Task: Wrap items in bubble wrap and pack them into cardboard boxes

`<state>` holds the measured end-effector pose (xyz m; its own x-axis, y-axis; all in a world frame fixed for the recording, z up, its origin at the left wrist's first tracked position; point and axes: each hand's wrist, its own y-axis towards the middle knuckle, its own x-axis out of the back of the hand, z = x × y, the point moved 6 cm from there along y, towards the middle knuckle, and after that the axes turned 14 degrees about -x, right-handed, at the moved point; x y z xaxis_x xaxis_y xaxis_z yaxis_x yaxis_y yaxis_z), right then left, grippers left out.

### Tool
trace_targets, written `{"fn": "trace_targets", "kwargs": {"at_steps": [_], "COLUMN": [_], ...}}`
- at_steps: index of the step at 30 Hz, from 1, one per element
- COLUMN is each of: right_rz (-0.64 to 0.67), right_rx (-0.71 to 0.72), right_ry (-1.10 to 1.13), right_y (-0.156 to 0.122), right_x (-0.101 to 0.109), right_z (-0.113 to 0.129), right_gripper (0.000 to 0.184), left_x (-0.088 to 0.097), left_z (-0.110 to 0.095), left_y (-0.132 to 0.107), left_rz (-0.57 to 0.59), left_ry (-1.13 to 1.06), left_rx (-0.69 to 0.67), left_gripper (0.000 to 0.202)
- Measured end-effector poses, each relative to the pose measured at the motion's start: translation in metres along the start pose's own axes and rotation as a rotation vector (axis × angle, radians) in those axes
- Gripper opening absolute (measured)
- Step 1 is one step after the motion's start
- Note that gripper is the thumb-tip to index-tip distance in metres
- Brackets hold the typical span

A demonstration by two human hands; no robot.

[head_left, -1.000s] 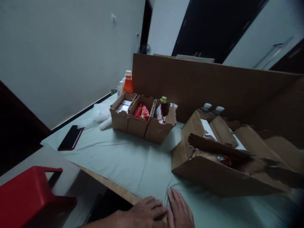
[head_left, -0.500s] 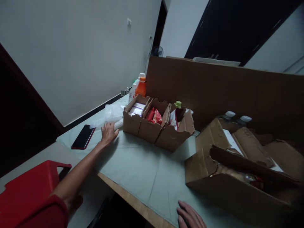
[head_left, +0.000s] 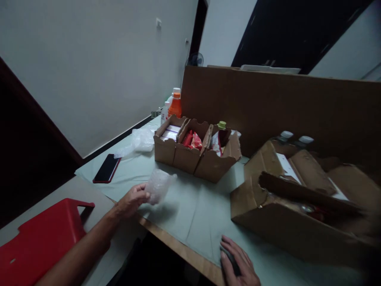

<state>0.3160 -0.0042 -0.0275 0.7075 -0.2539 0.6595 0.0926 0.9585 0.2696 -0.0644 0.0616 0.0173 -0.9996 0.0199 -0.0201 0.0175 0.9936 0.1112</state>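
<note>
My left hand (head_left: 135,200) pinches a small piece of bubble wrap (head_left: 160,186) between thumb and fingers, just above the table. My right hand (head_left: 239,264) rests at the table's front edge, its fingers stretched out and the thumb apart. Between that thumb and the fingers is a dark patch that I cannot make out. A larger crumpled sheet of bubble wrap (head_left: 143,140) lies on the table behind my left hand. Beyond the held piece stand three joined cardboard compartments (head_left: 184,159), holding white-purple boxes (head_left: 170,133), red packets (head_left: 193,140) and a white-red bag (head_left: 216,143).
A phone (head_left: 107,169) lies near the table's left edge. An orange bottle (head_left: 175,106) stands behind the compartments. Large cardboard boxes (head_left: 276,222) fill the right side, with white-capped bottles (head_left: 286,136) behind them. A cardboard panel (head_left: 253,99) runs along the back. A red stool (head_left: 53,238) stands lower left.
My left hand has come back toward me and lifted a small piece of bubble wrap off the table. My right hand has moved slightly up into view.
</note>
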Motion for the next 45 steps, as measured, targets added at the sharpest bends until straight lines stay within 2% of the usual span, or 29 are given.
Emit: {"fn": "trace_targets", "kwargs": {"at_steps": [2,3,5,7,10,13,18,22,26,29,34,37,41,45], "right_rz": [0.075,0.129,0.240,0.322,0.323,0.192,0.061,-0.017,-0.122,-0.179,-0.113,-0.139,-0.209,-0.248], "right_rx": [-0.177,-0.266,-0.427,-0.514,-0.547,-0.532,-0.420,-0.431,-0.467,-0.463,-0.450,-0.455,-0.454,-0.396], "right_ry": [0.186,0.306,0.595,0.860,1.022,0.993,0.840,0.806,0.848,0.862,0.879,0.859,0.817,0.698], "right_y": [0.002,0.003,0.002,0.000,-0.003,-0.004,-0.010,-0.024,-0.038,-0.041,-0.040,-0.043,-0.049,-0.044], "right_x": [-0.005,-0.009,-0.016,-0.018,-0.008,0.017,0.062,0.079,0.086,0.088,0.082,0.085,0.091,0.096], "right_z": [0.016,0.025,0.042,0.059,0.073,0.076,0.085,0.081,0.075,0.080,0.093,0.090,0.077,0.065], "right_gripper": [0.033,0.037,0.047,0.055,0.058,0.042,0.031,0.032,0.035,0.037,0.030,0.029,0.031,0.033], "left_x": [-0.047,-0.071,-0.112,-0.145,-0.178,-0.196,-0.201,-0.203,-0.203,-0.202,-0.202,-0.201,-0.196,-0.187], "left_z": [0.005,0.006,0.008,0.009,0.010,0.001,-0.019,-0.006,0.013,0.017,0.021,0.025,0.022,0.007], "left_y": [-0.018,-0.026,-0.040,-0.051,-0.062,-0.068,-0.075,-0.086,-0.096,-0.100,-0.102,-0.103,-0.100,-0.087], "left_rz": [0.087,0.127,0.189,0.221,0.212,0.213,0.252,0.354,0.435,0.459,0.425,0.419,0.401,0.424], "left_ry": [-0.434,-0.562,-0.724,-0.784,-0.738,-0.763,-1.008,-1.037,-0.998,-0.993,-1.049,-1.124,-1.138,-0.926], "left_rx": [0.095,0.142,0.192,0.200,0.181,0.120,0.085,0.145,0.176,0.174,0.164,0.175,0.169,0.089], "left_gripper": [0.026,0.027,0.031,0.035,0.038,0.050,0.074,0.082,0.070,0.066,0.064,0.068,0.063,0.070]}}
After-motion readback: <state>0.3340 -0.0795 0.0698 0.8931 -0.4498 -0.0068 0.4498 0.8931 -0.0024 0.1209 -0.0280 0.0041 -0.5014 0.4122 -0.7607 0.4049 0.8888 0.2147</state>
